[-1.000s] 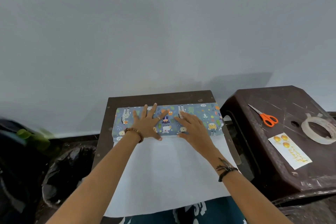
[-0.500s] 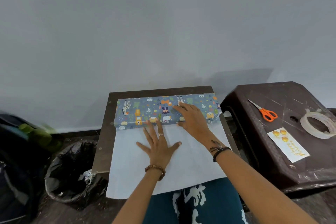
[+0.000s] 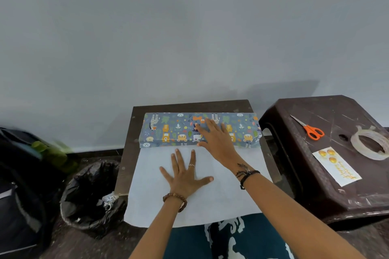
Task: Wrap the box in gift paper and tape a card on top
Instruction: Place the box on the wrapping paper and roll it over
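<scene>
On the small table (image 3: 128, 166), one box (image 3: 168, 130) lay under patterned gift paper (image 3: 210, 200), the paper's white underside spreading toward the person. Left hand (image 3: 185, 176) was flat on that white sheet, fingers spread, gripping nothing. Right hand (image 3: 216, 141), just beyond it, pressed open-palmed on the covered box, holding nothing. Well to the right of both hands, on a stool (image 3: 336, 191): one card (image 3: 336, 166), one tape roll (image 3: 370, 145), one pair of scissors (image 3: 311, 130).
</scene>
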The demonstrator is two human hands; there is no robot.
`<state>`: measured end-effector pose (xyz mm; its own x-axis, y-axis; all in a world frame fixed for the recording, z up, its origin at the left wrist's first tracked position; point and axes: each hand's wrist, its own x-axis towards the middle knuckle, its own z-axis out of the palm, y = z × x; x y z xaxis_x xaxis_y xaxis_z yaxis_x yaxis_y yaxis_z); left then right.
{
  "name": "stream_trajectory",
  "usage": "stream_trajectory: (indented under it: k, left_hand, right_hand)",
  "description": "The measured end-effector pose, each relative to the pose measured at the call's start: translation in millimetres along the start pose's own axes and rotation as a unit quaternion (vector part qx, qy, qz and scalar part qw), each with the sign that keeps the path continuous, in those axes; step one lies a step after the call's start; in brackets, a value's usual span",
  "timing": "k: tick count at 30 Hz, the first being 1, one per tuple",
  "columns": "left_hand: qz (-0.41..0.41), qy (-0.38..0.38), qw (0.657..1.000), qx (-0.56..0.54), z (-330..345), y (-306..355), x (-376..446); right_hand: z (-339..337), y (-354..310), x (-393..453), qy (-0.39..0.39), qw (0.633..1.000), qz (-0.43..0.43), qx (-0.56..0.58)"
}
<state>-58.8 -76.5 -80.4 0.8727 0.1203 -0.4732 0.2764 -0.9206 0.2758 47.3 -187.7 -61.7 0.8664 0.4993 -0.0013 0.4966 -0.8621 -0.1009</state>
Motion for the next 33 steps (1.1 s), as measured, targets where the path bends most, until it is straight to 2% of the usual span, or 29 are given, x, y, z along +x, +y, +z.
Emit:
stream_trajectory:
  k: [11, 15, 17, 19, 20, 21, 22, 24, 26, 29, 33]
  left_hand:
    - [-0.003, 0.003, 1.0, 0.005, 1.6, 1.0, -0.3]
    - [-0.006, 0.013, 0.999, -0.049, 1.6, -2.3, 0.5]
    - [-0.03, 0.1, 0.98, -0.172, 0.3, -7.2, -0.2]
    - [-0.067, 0.263, 0.906, -0.325, -12.3, -14.0, -2.4]
    - [-0.072, 0.338, 0.865, -0.363, -21.7, -17.3, -1.2]
    - [-0.064, 0.387, 0.849, -0.354, -31.8, -20.0, 2.1]
    - [-0.042, 0.409, 0.854, -0.319, -42.0, -23.3, 9.1]
    - [-0.002, 0.378, 0.896, -0.233, -60.4, -28.8, 31.5]
    - [-0.019, 0.292, 0.93, -0.221, -71.7, -38.4, 60.0]
    - [-0.04, 0.18, 0.932, -0.311, -77.3, -65.3, 97.7]
    - [-0.059, 0.137, 0.93, -0.337, -58.3, -94.7, 141.2]
  right_hand:
    - [-11.1, 0.3, 3.0, -0.007, 1.0, -0.009, 0.022]
    - [-12.9, 5.9, 1.6, -0.008, 0.999, -0.013, 0.039]
    - [-12.7, 7.0, 2.8, -0.002, 0.999, -0.016, 0.049]
    - [-12.7, 6.2, 5.0, 0.0, 0.998, -0.017, 0.059]
    - [-12.3, 5.8, 5.9, 0.002, 0.998, -0.017, 0.061]
    - [-11.3, 6.0, 6.6, 0.003, 0.998, -0.017, 0.062]
    - [-10.3, 6.1, 6.9, 0.005, 0.998, -0.016, 0.061]
    - [-8.1, 6.5, 6.6, 0.008, 0.998, -0.013, 0.057]
    - [-5.7, 7.0, 7.6, 0.005, 0.998, -0.009, 0.062]
    - [-2.2, 6.3, 8.5, 0.008, 0.997, 0.003, 0.078]
    - [1.9, 6.4, 7.7, 0.014, 0.996, 0.005, 0.087]
